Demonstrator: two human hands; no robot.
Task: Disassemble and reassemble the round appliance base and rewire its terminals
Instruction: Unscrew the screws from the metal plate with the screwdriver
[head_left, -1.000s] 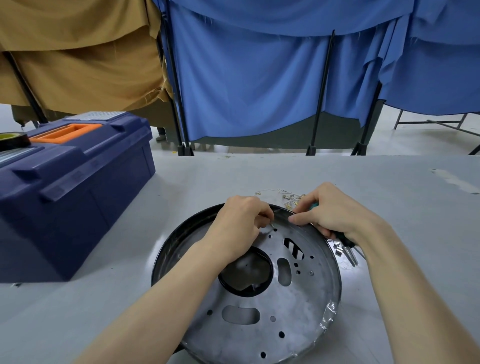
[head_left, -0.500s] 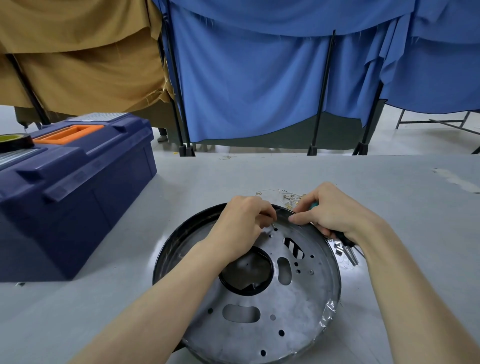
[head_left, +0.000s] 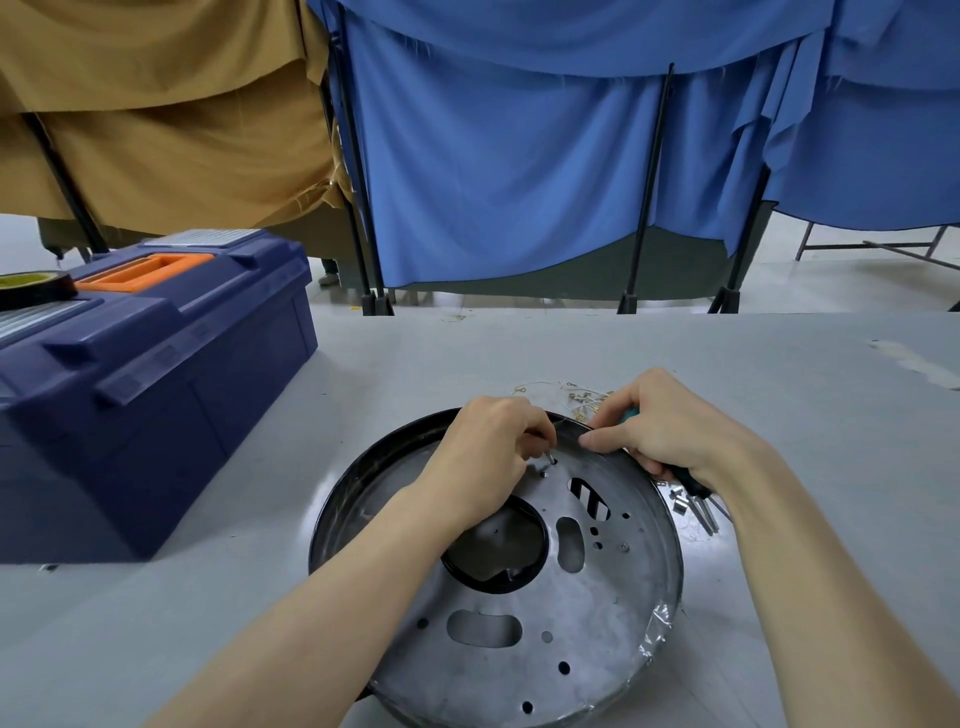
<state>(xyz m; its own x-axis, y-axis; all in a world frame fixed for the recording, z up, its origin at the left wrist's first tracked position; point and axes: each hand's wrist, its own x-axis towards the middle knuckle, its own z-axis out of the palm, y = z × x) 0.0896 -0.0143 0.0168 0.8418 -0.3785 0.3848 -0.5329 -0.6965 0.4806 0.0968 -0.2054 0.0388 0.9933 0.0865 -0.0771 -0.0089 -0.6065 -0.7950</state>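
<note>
**Fastener brought down to its hole**

Head view: the round appliance base (head_left: 597, 618) lies flat on the grey desk (head_left: 805, 415), directly in front of the person, with its perforated metal plate facing up inside the black rim. Compared with a second ago, very little has moved. The left hand (head_left: 493, 449) has only tipped its fingertips a touch lower. A small fastener (head_left: 548, 458) now shows pinched between them, just over a hole near the far edge of the plate. The right hand (head_left: 670, 434) is where it was. It is curled round a teal-handled screwdriver (head_left: 632, 413), and its forefinger and thumb press on the rim to steady the base.

This looks like reassembly, with a screw being started by hand before the driver takes over. Whether it has entered the hole cannot be told.

Loose small parts (head_left: 696, 506) and thin wires (head_left: 576, 395) lie on the desk beside the rim. A blue toolbox (head_left: 156, 415) stands to the left.
</note>
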